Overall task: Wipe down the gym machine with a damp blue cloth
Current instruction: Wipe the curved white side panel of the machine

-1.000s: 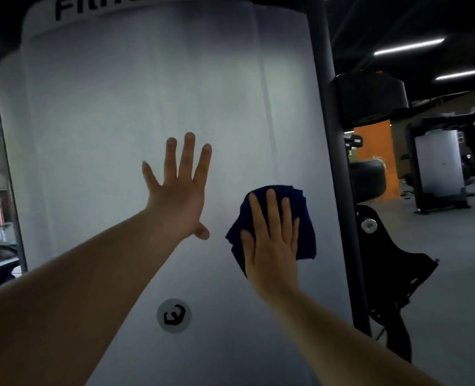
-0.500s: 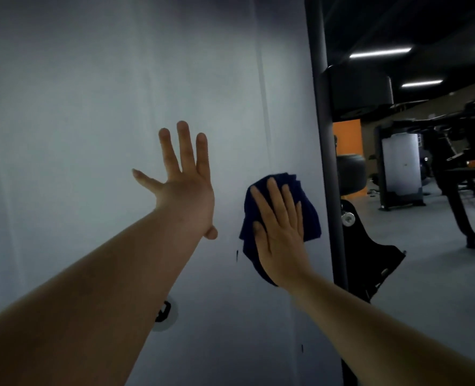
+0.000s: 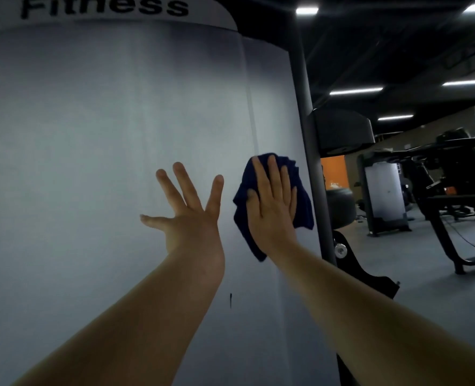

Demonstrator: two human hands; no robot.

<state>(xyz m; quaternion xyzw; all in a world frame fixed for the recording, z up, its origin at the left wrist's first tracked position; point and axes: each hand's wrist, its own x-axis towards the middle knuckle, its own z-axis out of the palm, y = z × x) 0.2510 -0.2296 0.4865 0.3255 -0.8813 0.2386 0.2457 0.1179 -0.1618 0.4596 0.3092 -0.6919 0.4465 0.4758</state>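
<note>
Cloth [image 3: 272, 201] sits mid-frame under the right hand [image 3: 272, 207] — fingers straight, together, pressing it flat on the panel [image 3: 91, 162], beside the post [image 3: 311, 162]. Left hand [image 3: 187, 207] — fingers spread — lies left of it.

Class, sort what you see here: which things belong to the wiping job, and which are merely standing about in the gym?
Part of the job:
- blue cloth
- right hand, pressing the cloth flat
- left hand, fingers spread
- white machine panel

Standing about:
- dark upright post
- another white-panelled machine
- black bench frame
- ceiling lights
</note>
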